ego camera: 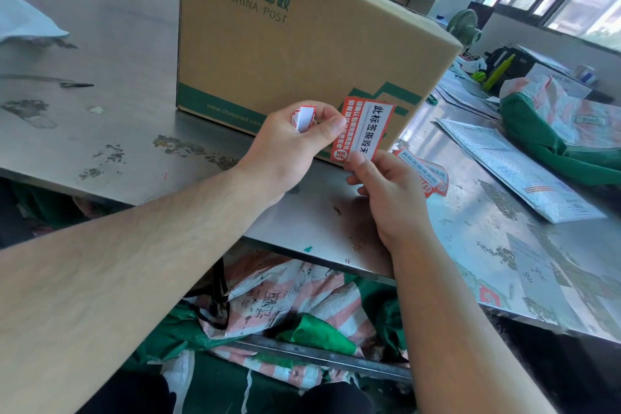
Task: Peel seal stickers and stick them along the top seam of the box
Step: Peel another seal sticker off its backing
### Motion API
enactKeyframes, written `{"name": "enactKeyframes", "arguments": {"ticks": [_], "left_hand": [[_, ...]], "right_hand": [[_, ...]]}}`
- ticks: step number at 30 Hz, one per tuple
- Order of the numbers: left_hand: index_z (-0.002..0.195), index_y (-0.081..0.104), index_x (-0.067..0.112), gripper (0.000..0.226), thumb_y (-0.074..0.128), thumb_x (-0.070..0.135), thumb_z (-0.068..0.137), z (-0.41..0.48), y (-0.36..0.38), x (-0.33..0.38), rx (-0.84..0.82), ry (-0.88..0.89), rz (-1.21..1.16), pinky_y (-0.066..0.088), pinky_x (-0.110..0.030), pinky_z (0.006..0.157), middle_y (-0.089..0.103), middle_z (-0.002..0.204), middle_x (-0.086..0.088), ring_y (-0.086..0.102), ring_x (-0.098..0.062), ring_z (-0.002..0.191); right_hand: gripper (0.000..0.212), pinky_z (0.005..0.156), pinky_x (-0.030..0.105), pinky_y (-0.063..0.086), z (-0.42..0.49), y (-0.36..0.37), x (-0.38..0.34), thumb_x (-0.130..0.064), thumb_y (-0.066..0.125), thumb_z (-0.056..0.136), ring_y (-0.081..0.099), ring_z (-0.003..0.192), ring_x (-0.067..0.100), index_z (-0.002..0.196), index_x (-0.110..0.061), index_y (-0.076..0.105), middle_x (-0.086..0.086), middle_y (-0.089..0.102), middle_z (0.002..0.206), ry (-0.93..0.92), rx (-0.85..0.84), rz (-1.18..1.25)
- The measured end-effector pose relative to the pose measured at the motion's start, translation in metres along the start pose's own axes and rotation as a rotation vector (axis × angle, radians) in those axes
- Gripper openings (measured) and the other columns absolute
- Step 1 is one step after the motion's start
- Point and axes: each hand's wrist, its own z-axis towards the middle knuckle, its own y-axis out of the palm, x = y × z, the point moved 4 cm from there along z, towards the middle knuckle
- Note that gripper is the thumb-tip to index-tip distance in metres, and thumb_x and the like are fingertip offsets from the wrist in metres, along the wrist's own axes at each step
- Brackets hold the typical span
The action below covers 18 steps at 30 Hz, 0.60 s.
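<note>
A tall brown China Post cardboard box (302, 37) stands on the metal table (117, 104); its top is out of view. In front of its lower corner I hold a red and white seal sticker (364, 131) with both hands. My left hand (285, 148) pinches the sticker's left edge with the thumb and also holds a crumpled white and red scrap (304, 118) in its curled fingers. My right hand (386, 191) pinches the sticker's lower corner. More seal stickers (426, 175) lie on the table just behind my right hand.
Silver mail envelopes (514, 165) lie on the table to the right, with a green and striped sack (564, 131) behind them. More sacks (289, 309) are piled under the table. A small fan (465, 27) and shelves stand at the back right.
</note>
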Motion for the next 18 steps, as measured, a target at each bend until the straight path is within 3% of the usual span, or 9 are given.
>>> {"name": "enactKeyframes", "arguments": {"ticks": [5, 8, 10, 12, 14, 18], "left_hand": [[0.077, 0.065, 0.021, 0.015, 0.070, 0.017, 0.090, 0.004, -0.002, -0.009, 0.031, -0.007, 0.089, 0.032, -0.012, 0.047, 0.045, 0.054, 0.012, 0.037, 0.000, 0.045], [0.081, 0.071, 0.024, 0.011, 0.072, 0.034, 0.084, 0.005, -0.002, -0.014, 0.014, -0.005, 0.114, 0.040, -0.022, 0.066, 0.058, 0.074, -0.010, 0.049, -0.012, 0.065], [0.090, 0.073, 0.027, 0.017, 0.071, 0.042, 0.081, 0.006, -0.001, -0.017, 0.003, -0.024, 0.143, 0.042, -0.033, 0.075, 0.059, 0.083, -0.013, 0.051, -0.016, 0.076], [0.101, 0.071, 0.028, 0.019, 0.071, 0.039, 0.086, 0.007, -0.005, -0.018, 0.059, -0.062, 0.152, 0.044, -0.024, 0.072, 0.059, 0.078, -0.001, 0.053, -0.008, 0.069], [0.104, 0.070, 0.024, 0.018, 0.068, 0.035, 0.090, 0.008, -0.008, -0.019, 0.088, -0.098, 0.147, 0.038, -0.015, 0.059, 0.056, 0.061, 0.021, 0.049, 0.004, 0.055], [0.096, 0.071, 0.014, 0.019, 0.064, 0.032, 0.093, 0.004, -0.001, -0.013, 0.000, -0.070, 0.150, 0.034, -0.008, 0.050, 0.052, 0.045, 0.023, 0.048, 0.006, 0.046]], "right_hand": [[0.014, 0.067, 0.023, 0.046, -0.002, -0.008, 0.004, -0.029, 0.067, 0.092, 0.063, 0.072, 0.010, 0.083, -0.022, 0.074, -0.005, 0.074, 0.076, 0.040, 0.111, 0.131], [0.017, 0.067, 0.025, 0.044, -0.002, -0.007, 0.005, -0.034, 0.063, 0.086, 0.063, 0.072, 0.013, 0.085, -0.021, 0.074, -0.004, 0.074, 0.075, 0.066, 0.126, 0.180], [0.016, 0.065, 0.025, 0.044, -0.002, -0.006, 0.005, -0.031, 0.062, 0.085, 0.062, 0.070, 0.014, 0.084, -0.021, 0.073, -0.007, 0.072, 0.071, 0.075, 0.139, 0.192], [0.015, 0.065, 0.026, 0.044, -0.002, -0.007, 0.005, -0.029, 0.060, 0.083, 0.060, 0.070, 0.016, 0.082, -0.021, 0.072, -0.007, 0.071, 0.069, 0.087, 0.169, 0.211], [0.014, 0.065, 0.029, 0.044, -0.002, -0.009, 0.005, -0.027, 0.060, 0.082, 0.058, 0.072, 0.020, 0.081, -0.021, 0.073, -0.006, 0.070, 0.069, 0.097, 0.186, 0.229], [0.019, 0.065, 0.029, 0.044, -0.003, -0.006, 0.002, -0.025, 0.060, 0.080, 0.057, 0.068, 0.017, 0.065, -0.027, 0.072, -0.008, 0.068, 0.064, 0.080, 0.148, 0.167]]}}
